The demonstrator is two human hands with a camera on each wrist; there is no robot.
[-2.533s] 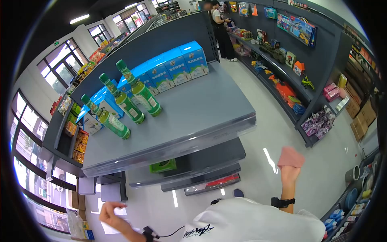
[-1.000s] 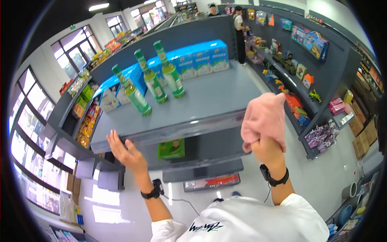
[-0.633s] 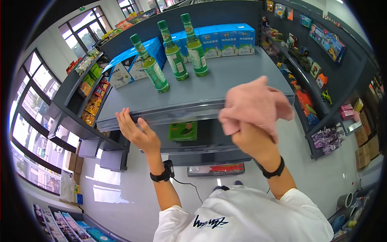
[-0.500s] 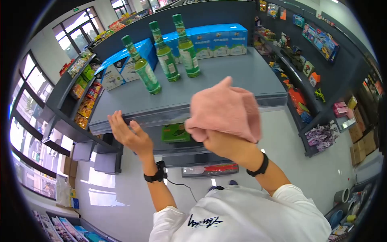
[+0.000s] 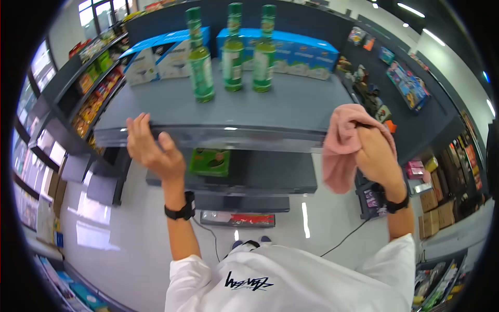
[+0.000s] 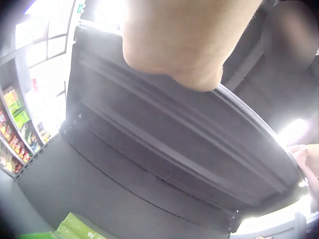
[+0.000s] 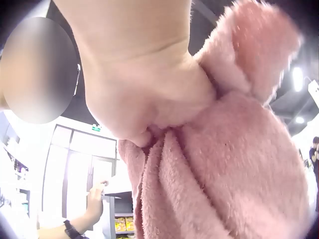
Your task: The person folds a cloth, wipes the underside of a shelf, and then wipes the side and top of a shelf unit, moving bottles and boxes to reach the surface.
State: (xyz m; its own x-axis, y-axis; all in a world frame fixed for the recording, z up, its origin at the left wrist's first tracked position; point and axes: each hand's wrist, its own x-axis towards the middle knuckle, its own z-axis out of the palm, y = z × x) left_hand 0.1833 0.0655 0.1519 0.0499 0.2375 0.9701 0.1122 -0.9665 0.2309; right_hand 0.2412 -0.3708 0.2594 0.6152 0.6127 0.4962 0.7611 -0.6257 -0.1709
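Note:
My left hand (image 5: 156, 148) touches the front edge of the grey top shelf (image 5: 291, 112) near its left end, fingers straight. In the left wrist view its heel (image 6: 174, 55) shows under the shelf's dark underside (image 6: 164, 134). A fluffy pink cloth (image 5: 343, 151) is bunched in my right hand (image 5: 377, 156) at the shelf's right front corner. From the right wrist, the cloth (image 7: 244, 159) hangs in folds out of my curled fingers. Behind the edge stand three green glass bottles, the left one (image 5: 201, 78), the middle one (image 5: 233, 67) and the right one (image 5: 263, 67).
Blue-and-white boxes (image 5: 306, 57) line the back of the shelf, with more boxes (image 5: 174, 60) at its left. Below, a green pack (image 5: 209, 162) lies on the second shelf (image 5: 270, 171). Another shelving unit (image 5: 405, 119) stands at the right, and snack shelves (image 5: 93, 99) at the left.
My left hand rose from low down to the shelf's front edge. The cloth came up from the right, went left along the front, then back to the right corner. The head view has shifted.

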